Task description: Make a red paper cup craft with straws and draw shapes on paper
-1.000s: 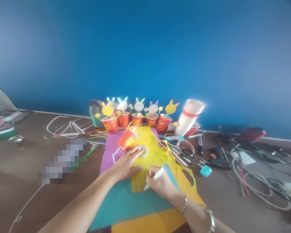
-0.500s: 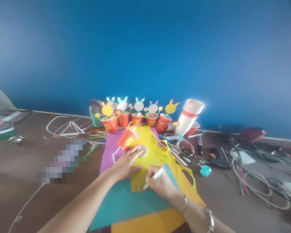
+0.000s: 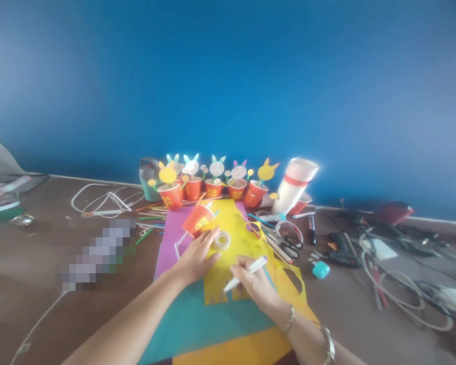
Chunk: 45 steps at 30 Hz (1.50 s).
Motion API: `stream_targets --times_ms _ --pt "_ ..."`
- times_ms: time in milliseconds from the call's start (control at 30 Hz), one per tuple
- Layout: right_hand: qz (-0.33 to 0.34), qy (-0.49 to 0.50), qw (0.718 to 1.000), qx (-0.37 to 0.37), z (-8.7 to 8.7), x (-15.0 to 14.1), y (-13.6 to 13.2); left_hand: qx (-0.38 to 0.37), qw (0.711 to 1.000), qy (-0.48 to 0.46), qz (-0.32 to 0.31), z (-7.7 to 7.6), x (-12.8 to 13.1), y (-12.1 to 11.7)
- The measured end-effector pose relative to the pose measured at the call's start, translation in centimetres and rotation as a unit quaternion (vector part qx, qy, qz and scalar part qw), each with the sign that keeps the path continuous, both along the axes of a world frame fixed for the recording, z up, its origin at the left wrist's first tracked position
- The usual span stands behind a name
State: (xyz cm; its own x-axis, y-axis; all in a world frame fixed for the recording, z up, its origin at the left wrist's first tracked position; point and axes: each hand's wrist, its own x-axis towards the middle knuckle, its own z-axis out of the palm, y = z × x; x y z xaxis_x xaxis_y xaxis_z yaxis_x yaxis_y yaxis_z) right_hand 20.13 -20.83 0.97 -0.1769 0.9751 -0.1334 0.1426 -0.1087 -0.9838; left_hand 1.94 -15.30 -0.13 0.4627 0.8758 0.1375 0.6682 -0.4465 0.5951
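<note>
My right hand [image 3: 251,279] is closed around a white marker [image 3: 251,268] with a purple end, its tip slanting down to the left over a yellow paper sheet [image 3: 217,284]. Slits or cut strips show along the sheet's near edge. My left hand [image 3: 198,256] lies on the yellow sheet with fingers extended, holding nothing. Just right of its fingertips is a roll of clear tape [image 3: 222,240]. A tilted red paper cup [image 3: 197,220] with yellow lettering stands beyond the left hand. Teal paper [image 3: 209,324] and purple paper [image 3: 171,238] lie underneath.
Several red cups with paper rabbit heads [image 3: 215,187] line the back beside a tilted stack of white cups [image 3: 294,185]. Scissors [image 3: 292,247], a glue gun [image 3: 342,248] and tangled cables [image 3: 399,289] lie at right. A white cable [image 3: 102,200] lies at left.
The marker has tilted flatter, and its tip looks raised from the sheet. My left fingers have drawn back from the tape roll, which they overlapped before.
</note>
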Motion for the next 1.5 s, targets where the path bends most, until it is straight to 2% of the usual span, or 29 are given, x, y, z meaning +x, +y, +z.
stream_targets --times_ms 100,167,300,400,500,667,800,900,1133,1200,1267,1333,1400,1500 --pt "-0.063 0.061 0.996 0.011 0.2 0.1 0.2 0.010 0.999 -0.011 0.036 -0.3 0.3 0.0" --pt "-0.104 0.080 0.991 0.035 0.5 0.1 0.2 0.014 0.999 -0.011 0.036 -0.4 0.4 0.1" --pt "-0.165 0.059 0.980 0.094 0.8 0.4 0.2 0.038 0.999 0.001 0.015 -0.6 0.6 0.3" --pt "-0.198 0.040 0.971 0.127 1.0 0.9 0.3 0.041 0.999 0.011 0.025 -0.4 1.0 0.5" --pt "-0.259 0.018 0.952 0.164 1.3 1.4 0.6 0.042 0.999 0.012 0.029 -0.2 1.1 0.5" --pt "-0.333 0.073 0.924 0.172 1.6 2.2 1.4 0.038 0.998 0.020 0.036 -0.6 0.9 0.6" --pt "-0.340 0.093 0.918 0.182 1.2 2.6 2.0 0.046 0.998 0.040 0.031 -0.7 0.7 0.6" --pt "-0.328 0.093 0.918 0.204 1.2 2.7 2.1 0.078 0.995 0.057 0.011 -0.1 0.8 0.5" --pt "-0.300 0.132 0.922 0.207 1.6 2.6 1.8 0.176 0.979 0.084 -0.063 4.0 1.8 1.6" --pt "-0.321 0.149 0.914 0.199 1.7 2.9 2.0 0.201 0.975 0.072 -0.053 4.8 2.4 2.2" --pt "-0.355 0.160 0.901 0.193 2.3 3.5 2.5 0.209 0.976 0.050 -0.028 5.0 3.4 2.5" --pt "-0.372 0.157 0.896 0.184 3.3 4.6 3.1 0.203 0.978 0.031 -0.030 4.7 4.5 2.4" --pt "-0.337 0.104 0.921 0.167 4.4 6.0 4.0 0.190 0.980 0.021 -0.061 4.2 5.7 2.0" --pt "-0.305 0.063 0.940 0.141 5.6 8.1 5.2 0.158 0.982 0.035 -0.092 3.8 7.3 1.2"
